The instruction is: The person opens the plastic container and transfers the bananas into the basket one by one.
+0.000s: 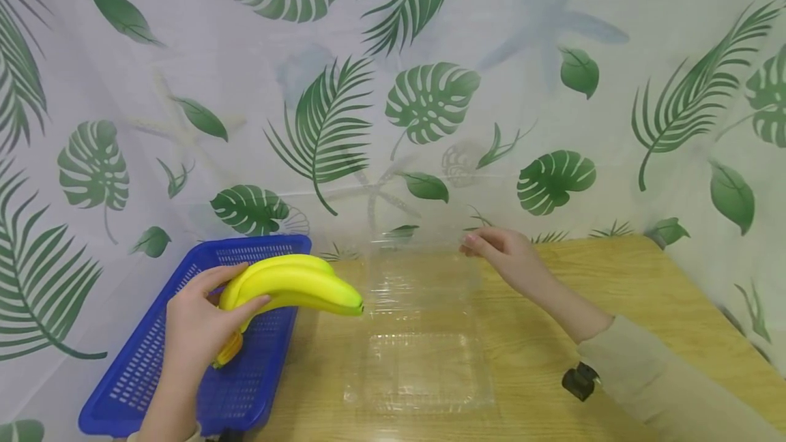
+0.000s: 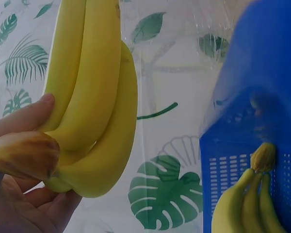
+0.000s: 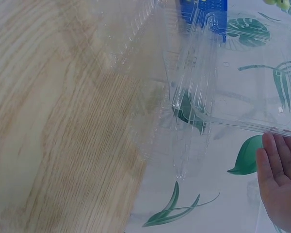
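My left hand [image 1: 193, 319] grips a bunch of yellow bananas [image 1: 288, 285] above the blue basket, thumb on the near side and tips pointing right. In the left wrist view its brown stem end [image 2: 26, 155] juts out by the fingers. A clear plastic clamshell box [image 1: 424, 374] lies opened on the table, its lid [image 1: 424, 264] raised at the back. My right hand [image 1: 506, 258] is at the lid's right corner. The right wrist view shows the right fingers [image 3: 276, 158] extended, their tips at the lid's edge.
The blue basket [image 1: 279, 353] with slotted walls stands at the left. Another banana bunch [image 2: 247, 204] lies in it in the left wrist view. A leaf-patterned sheet [image 1: 430, 108] hangs behind the wooden table [image 1: 552, 374]. A small black device [image 1: 580, 382] sits by the right sleeve.
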Tool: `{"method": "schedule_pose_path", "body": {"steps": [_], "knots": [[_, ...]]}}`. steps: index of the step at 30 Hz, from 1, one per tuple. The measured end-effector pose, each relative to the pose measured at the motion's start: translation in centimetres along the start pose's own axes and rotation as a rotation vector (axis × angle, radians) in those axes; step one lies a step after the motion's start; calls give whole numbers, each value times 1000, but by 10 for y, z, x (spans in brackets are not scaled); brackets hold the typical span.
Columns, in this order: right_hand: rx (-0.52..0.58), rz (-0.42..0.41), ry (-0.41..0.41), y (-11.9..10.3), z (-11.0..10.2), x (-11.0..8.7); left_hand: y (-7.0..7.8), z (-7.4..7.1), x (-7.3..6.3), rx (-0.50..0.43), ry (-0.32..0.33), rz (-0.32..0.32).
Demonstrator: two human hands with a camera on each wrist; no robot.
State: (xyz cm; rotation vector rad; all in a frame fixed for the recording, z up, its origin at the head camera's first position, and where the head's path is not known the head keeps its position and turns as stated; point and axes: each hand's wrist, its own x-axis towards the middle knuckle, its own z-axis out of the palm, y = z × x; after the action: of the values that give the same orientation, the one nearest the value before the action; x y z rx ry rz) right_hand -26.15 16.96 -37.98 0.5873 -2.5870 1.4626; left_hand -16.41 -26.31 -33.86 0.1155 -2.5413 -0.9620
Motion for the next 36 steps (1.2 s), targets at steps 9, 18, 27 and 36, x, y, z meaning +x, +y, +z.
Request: {"method": "schedule_pose_path", "body": {"steps": [9,18,27,36], "knots": [[2,16,-5,-1,1,0,-13,-12,7,21,11,-39],[2,18,-8,3,2,2,-23,-22,17,25,-21,-121],[15,6,-10,-1,1,1,-32,-28,27,53,-32,-165],[10,1,-13,1,2,1,-46,-35,32,74,-77,-228]]}}
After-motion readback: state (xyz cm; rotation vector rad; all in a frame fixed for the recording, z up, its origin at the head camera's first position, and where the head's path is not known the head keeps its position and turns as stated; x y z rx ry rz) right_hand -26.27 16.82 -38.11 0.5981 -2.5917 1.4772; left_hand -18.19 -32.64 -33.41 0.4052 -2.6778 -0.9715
